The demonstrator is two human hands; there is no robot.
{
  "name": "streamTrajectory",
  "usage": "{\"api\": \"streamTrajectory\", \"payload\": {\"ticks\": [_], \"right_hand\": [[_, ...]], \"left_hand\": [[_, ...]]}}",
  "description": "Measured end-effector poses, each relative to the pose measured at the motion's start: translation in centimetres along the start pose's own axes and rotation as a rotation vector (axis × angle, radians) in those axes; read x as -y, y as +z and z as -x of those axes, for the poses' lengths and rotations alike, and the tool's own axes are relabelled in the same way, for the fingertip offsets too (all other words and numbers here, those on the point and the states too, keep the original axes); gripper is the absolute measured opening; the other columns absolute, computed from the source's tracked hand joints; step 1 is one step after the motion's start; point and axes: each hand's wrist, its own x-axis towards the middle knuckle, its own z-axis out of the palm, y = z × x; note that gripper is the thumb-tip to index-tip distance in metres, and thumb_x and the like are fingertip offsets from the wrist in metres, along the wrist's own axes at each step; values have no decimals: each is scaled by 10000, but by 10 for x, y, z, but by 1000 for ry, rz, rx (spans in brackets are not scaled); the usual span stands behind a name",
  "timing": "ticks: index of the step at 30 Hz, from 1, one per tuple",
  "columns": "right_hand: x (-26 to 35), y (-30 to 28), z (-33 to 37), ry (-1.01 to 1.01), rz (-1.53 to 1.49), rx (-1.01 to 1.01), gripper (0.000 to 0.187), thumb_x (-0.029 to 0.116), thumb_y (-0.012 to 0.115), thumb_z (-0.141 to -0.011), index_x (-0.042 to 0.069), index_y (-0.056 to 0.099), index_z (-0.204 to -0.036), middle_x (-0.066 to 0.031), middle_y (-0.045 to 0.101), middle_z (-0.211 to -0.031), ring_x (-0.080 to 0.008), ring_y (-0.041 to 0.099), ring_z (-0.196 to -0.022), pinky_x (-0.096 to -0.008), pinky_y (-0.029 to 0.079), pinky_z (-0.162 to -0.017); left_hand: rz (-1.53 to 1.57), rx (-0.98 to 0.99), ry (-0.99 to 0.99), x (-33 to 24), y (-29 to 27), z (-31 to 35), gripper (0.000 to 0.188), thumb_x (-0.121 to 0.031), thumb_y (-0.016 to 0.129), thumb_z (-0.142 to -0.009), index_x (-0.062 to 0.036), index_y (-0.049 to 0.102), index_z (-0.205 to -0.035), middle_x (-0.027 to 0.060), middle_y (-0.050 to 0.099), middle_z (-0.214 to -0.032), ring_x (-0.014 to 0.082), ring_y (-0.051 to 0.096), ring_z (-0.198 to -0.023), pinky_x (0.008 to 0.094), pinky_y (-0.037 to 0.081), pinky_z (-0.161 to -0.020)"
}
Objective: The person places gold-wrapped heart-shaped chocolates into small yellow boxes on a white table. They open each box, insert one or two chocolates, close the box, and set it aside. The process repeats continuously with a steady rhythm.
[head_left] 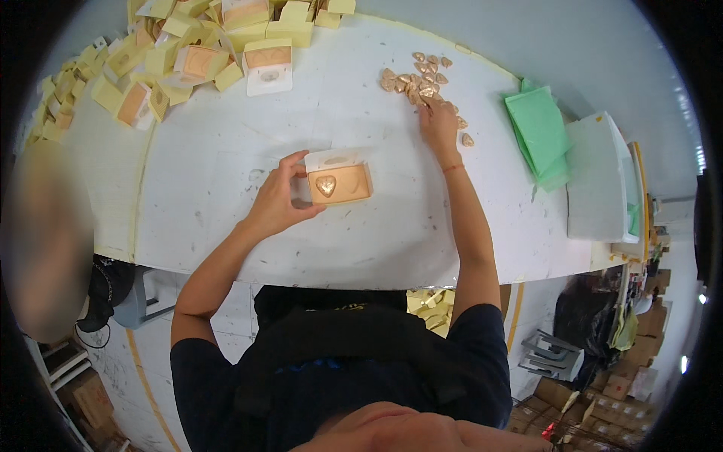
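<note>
Near the middle of the white table, my left hand [280,197] grips the left end of a small open box [340,201], thumb in front and fingers behind. A peach-coloured insert in the box has two heart-shaped hollows. In the left hollow lies a shiny gold heart [325,186], while the right one holds nothing. Farther off to the right, my right hand [440,128] reaches into a loose heap of gold hearts [412,84]. Its fingers are drawn together at the heap's near edge, and what the fingertips hold is hidden.
Many pale yellow boxes [169,64] are heaped at the back left, with one open box [269,64] at their edge. Green sheets [538,128] lie right, beside a white foam box [599,177]. A blurred person [49,241] is at the far left.
</note>
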Motion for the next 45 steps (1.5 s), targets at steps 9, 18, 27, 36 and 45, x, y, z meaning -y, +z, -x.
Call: {"api": "streamTrajectory", "payload": {"ticks": [9, 18, 27, 36, 45], "right_hand": [[168, -81, 100, 77, -757, 105, 166, 73, 758, -830, 71, 702, -985, -87, 689, -997, -247, 601, -1098, -369, 394, -948], [169, -68, 94, -71, -267, 42, 131, 148, 777, -802, 158, 785, -932, -114, 509, -1438, -385, 315, -1400, -481, 252, -1082], [162, -53, 98, 33, -540, 268, 180, 99, 712, -842, 112, 724, -1021, -198, 482, -1436, -409, 421, -1314, -500, 330, -1056], [164, -65, 106, 44, -587, 213, 179, 78, 685, -861, 72, 671, -1039, -226, 573, -1249, -412, 586, -1074, -447, 505, -869], [134, -51, 105, 94, -1202, 206, 186, 14, 631, -908, 60, 644, -1088, -122, 615, -1171, -234, 620, -1090, -352, 483, -953]], "left_hand": [[-28, 1, 23, -11, -3, 3, 908, -208, 858, -714, -73, 342, -1449, 155, 612, -1197, 330, 567, -1134, 440, 466, -955], [-54, 21, 17, -3, -1, 3, 961, -224, 884, -686, -85, 318, -1450, 158, 581, -1230, 312, 581, -1133, 425, 473, -968], [-67, 60, 202, -4, -2, -1, 750, -166, 800, -769, -52, 445, -1420, 165, 598, -1261, 338, 562, -1135, 434, 435, -998], [199, 129, 137, 9, 5, -7, 404, -162, 564, -977, 6, 491, -1336, 173, 642, -1205, 288, 607, -1093, 382, 460, -946], [169, -67, 97, 11, 35, -24, 334, -178, 709, -896, -1, 627, -1168, 100, 724, -943, 144, 607, -704, 325, 496, -677]]}}
